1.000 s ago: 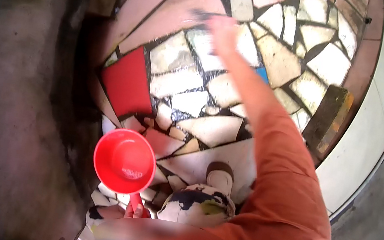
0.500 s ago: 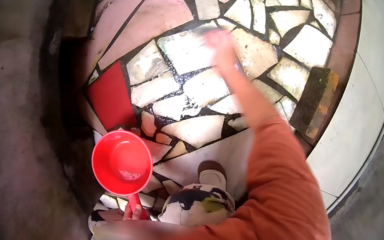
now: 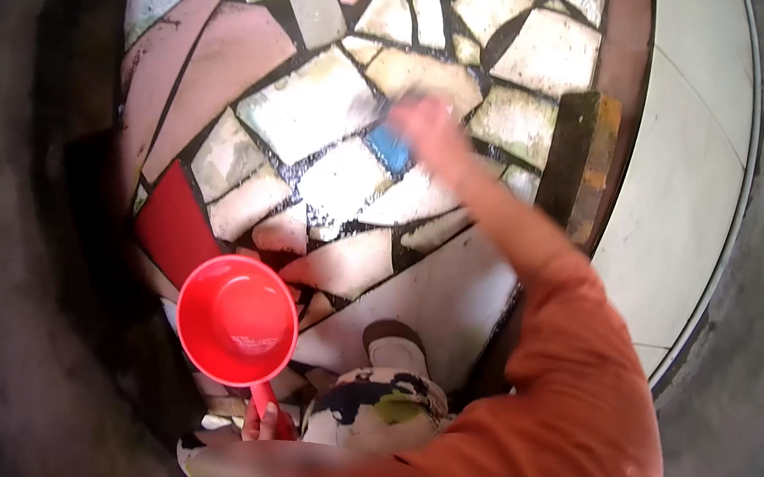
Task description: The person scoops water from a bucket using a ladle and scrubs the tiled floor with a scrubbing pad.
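- Floor of broken stone pieces (image 3: 342, 176), white, cream, grey and pink, set in dark joints; from my distance I see a bright, wet-looking glare below and left of the right hand.
- Left hand (image 3: 261, 420), low in view: I read the fingers as wrapped around the handle of a bright red round plastic dipper (image 3: 238, 316).
- Dipper bowl sits just beyond that hand, mouth facing up at my camera; pale marks on its inner surface, print or water, I cannot tell.
- Right hand (image 3: 432, 134), well ahead of the left, stretched out over the paving at the end of a long orange fabric sleeve (image 3: 578, 393). Too blurred for me to say how the fingers stand.
- Dark smeared shape (image 3: 385, 110) at those fingertips; I cannot identify it, nor tell whether it is gripped.
- Small blue tile piece (image 3: 389, 150) just below the right hand.
- Flat red four-sided tile (image 3: 173, 229) beyond the left hand, past the dipper's rim.
- Rough dark block with a yellowish-brown side (image 3: 578, 165), to the right of the right hand; pale smooth tiled strip (image 3: 685, 178) farther out that way.
- Beige shoe (image 3: 395, 354) and patterned trouser leg (image 3: 379, 410) to the right of the left hand.
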`<state>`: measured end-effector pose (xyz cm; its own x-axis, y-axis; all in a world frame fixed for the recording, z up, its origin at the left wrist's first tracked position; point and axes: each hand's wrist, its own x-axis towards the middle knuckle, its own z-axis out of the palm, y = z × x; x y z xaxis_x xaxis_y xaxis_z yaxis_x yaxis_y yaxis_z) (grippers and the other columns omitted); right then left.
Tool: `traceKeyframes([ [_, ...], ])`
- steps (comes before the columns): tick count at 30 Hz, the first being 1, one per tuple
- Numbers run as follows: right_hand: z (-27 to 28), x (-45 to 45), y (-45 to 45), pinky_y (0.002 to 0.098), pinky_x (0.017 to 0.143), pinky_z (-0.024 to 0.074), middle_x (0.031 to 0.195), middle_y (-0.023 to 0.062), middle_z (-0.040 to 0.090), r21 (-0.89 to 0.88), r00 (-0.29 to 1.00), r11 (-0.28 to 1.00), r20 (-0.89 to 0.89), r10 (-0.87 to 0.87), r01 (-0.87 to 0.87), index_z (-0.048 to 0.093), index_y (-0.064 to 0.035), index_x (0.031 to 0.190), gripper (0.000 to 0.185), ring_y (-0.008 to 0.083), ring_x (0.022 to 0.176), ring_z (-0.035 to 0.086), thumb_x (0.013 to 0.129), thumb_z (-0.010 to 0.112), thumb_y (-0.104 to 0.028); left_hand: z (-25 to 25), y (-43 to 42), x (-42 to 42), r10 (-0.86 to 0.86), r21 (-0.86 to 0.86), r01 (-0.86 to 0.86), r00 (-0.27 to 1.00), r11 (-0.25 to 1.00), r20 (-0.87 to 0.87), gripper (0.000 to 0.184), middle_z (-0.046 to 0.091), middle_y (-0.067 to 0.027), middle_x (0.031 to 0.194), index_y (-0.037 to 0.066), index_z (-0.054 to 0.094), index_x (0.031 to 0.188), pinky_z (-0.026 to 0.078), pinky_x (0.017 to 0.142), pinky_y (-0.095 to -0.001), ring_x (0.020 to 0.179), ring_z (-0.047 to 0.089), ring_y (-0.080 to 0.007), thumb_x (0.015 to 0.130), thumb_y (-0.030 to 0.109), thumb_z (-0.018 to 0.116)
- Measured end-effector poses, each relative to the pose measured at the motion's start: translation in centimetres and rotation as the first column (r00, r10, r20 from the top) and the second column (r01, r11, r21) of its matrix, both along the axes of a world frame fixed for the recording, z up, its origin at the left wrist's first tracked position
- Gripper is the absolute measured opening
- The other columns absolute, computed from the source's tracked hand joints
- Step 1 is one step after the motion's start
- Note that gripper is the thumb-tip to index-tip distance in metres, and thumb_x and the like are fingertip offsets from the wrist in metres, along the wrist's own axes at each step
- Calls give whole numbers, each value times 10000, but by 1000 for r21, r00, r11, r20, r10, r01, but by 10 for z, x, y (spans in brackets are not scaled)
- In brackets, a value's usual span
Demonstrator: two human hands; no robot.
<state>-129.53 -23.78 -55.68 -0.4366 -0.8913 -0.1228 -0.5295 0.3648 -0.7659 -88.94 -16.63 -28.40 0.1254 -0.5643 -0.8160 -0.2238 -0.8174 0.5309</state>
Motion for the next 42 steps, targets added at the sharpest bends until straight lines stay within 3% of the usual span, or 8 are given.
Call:
traceKeyframes([
  [1, 11, -61, -17, 446, 965, 406, 1127, 101, 599, 103, 875, 991, -467, 127, -89, 656, -111, 1073, 266, 325, 1037, 512, 837, 536, -132, 1, -2, 1, -46, 4, 46, 999, 999, 22, 210, 534, -22, 628, 56, 542, 995, 366, 465, -216, 508, 480, -99, 914, 243, 595],
  [2, -23, -133, -21, 396, 924, 433, 1104, 78, 612, -164, 885, 974, -416, -210, 154, 669, -132, 1036, 265, 305, 1008, 509, 806, 543, -91, 0, 1, 4, -38, -17, 38, 999, 999, 24, 210, 534, -22, 628, 56, 542, 995, 366, 465, -216, 508, 480, -99, 914, 243, 595],
  [3, 4, -162, -27, 354, 911, 442, 1110, 70, 610, 21, 718, 980, -684, -129, 196, 669, -137, 1052, 306, 305, 1004, 502, 783, 550, -50, -1, 4, 12, -17, -37, 18, 1000, 999, 25, 208, 534, -21, 629, 58, 542, 993, 360, 466, -215, 509, 476, -97, 916, 244, 593],
  [13, 20, 31, 92, 475, 930, 408, 1166, 197, 515, -54, 754, 970, -619, -220, 239, 550, -41, 1239, 534, 374, 1056, 468, 714, 647, -24, -10, -5, 10, 31, -41, -30, 999, 999, 24, 241, 527, -37, 623, 41, 517, 1080, 403, 367, -252, 417, 480, -129, 929, 224, 558],
  [20, 5, -176, -12, 433, 913, 416, 1169, 120, 534, 58, 583, 830, -738, -338, 555, 577, -90, 1195, 404, 360, 1071, 448, 803, 634, -165, 7, -9, -5, 33, 20, -34, 998, 999, 49, 168, 453, 49, 621, 50, 546, 1009, 275, 469, -209, 521, 382, -42, 917, 184, 591],
  [26, 10, 27, 117, 475, 974, 341, 1148, 201, 528, 0, 772, 939, -570, -282, 343, 537, 7, 1232, 473, 387, 1044, 463, 763, 597, -22, -2, -11, -1, 31, 6, -31, 999, 1000, 24, 219, 486, 14, 634, 48, 528, 1059, 295, 454, -208, 515, 406, -59, 915, 199, 597],
  [33, 4, -160, 1, 445, 879, 428, 1099, 184, 545, 69, 575, 811, -740, -349, 581, 530, -39, 1217, 463, 360, 1046, 478, 819, 654, -240, -2, -1, 5, 31, -32, -31, 999, 999, -8, 159, 485, 44, 656, 49, 547, 1012, 298, 479, -198, 538, 412, -39, 921, 172, 589],
  [42, -10, -85, 71, 470, 836, 458, 1026, 234, 562, 82, 449, 809, -862, -235, 582, 444, 25, 1282, 548, 383, 928, 561, 835, 604, -251, -4, -4, 10, -42, -62, 40, 999, 997, -24, 309, 528, -20, 631, 31, 533, 1120, 368, 420, -220, 473, 469, -91, 918, 257, 591],
])
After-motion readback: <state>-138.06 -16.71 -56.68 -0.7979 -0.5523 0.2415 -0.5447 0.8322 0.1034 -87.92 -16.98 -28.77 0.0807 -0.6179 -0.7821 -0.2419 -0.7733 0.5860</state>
